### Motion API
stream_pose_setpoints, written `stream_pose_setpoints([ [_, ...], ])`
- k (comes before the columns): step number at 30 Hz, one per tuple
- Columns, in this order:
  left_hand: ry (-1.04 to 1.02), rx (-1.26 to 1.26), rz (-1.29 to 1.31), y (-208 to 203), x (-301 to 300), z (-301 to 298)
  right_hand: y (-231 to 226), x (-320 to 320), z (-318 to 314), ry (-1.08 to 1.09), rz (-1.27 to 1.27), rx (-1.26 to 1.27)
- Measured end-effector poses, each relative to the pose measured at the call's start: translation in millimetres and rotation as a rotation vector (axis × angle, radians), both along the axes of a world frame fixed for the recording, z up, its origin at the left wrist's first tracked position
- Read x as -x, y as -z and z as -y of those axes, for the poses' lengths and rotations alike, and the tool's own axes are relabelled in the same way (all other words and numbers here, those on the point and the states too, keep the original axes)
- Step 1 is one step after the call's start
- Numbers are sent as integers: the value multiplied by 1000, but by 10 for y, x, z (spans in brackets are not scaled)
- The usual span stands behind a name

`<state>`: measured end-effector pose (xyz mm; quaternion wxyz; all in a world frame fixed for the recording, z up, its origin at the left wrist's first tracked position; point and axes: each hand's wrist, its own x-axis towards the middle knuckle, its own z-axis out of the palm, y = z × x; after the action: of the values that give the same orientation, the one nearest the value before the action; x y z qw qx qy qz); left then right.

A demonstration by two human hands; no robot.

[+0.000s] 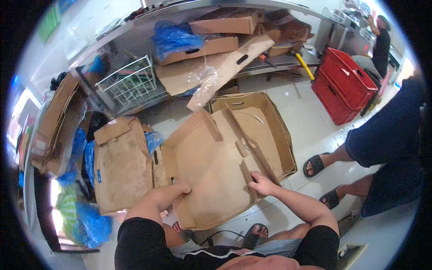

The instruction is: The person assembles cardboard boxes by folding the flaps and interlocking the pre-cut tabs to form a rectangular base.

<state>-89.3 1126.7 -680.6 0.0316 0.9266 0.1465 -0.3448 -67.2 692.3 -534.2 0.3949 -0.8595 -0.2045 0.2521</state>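
In front of me is a shallow cardboard box (211,166) with its inside facing up and its side walls partly folded up. Close to a hand hole in the box's left wall, my left hand (182,186) is closed on that wall. On the right, my right hand (263,184) pinches a short upright flap (247,177) at the near right corner. A second open cardboard box (274,135) stands behind and to the right, partly covered by the first one's right wall. Left of my left hand lies a flattened, stained cardboard box (123,168).
A metal shelf (281,60) at the back bears cardboard, blue plastic (175,38) and a white wire basket (128,81). Red crates (342,85) stand at the right back. A person in dark clothes and sandals (313,165) stands close on my right; another is farther back.
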Motion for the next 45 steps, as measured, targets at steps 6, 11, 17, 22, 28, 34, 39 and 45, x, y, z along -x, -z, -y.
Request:
stream_pose_setpoints([
  [6,153,-54,-98,-184,276,-79,75,-33,-245,-17,39,-101],
  [11,-248,68,8,-183,125,-75,101,26,-267,36,32,-94],
  [17,-945,372,314,-425,47,-23,10,-26,-157,35,-113,-160],
  [22,-867,376,855,-755,-86,-256,58,-169,-106,-27,-79,-101],
  [28,-1054,895,988,-2174,382,-2151,-743,-772,580,-3,-283,-421],
  [34,-1036,824,869,-2866,956,-2413,602,-1914,1329,626,350,269],
  [39,-927,537,1141,-4704,1557,-1947,1301,-2242,1714,557,90,344],
  [45,-1132,12,1382,-5819,3162,-1283,1296,-2199,1660,508,-93,8],
])
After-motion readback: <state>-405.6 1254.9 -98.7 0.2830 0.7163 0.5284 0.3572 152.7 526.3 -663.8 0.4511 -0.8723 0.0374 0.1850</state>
